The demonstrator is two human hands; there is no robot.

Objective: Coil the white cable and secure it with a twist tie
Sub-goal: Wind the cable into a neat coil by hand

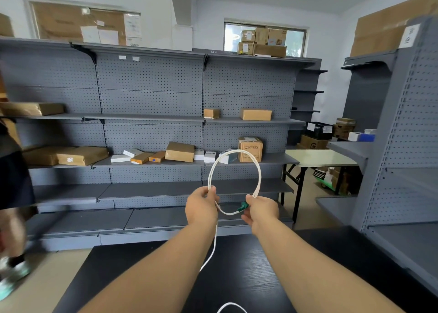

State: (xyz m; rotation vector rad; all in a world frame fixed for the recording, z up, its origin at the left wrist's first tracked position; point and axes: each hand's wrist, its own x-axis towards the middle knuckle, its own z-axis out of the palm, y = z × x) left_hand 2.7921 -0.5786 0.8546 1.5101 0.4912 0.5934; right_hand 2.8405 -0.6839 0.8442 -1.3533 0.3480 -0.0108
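Note:
The white cable [257, 170] stands as a round loop held up in the air in front of me. My left hand [201, 207] pinches the loop's left side, and a free tail drops from it down to the black table [132, 272]. My right hand [260, 209] grips the loop's lower right, where the cable's green plug [243, 206] sticks out between the fingers. Another bend of the cable shows at the bottom edge of the view. No twist tie is visible.
Grey pegboard shelving [151, 120] with several cardboard boxes fills the wall ahead. A second grey shelf unit [403, 146] stands at the right. A folding table [320, 158] is behind it. Another person, blurred, is at the far left edge [11, 229].

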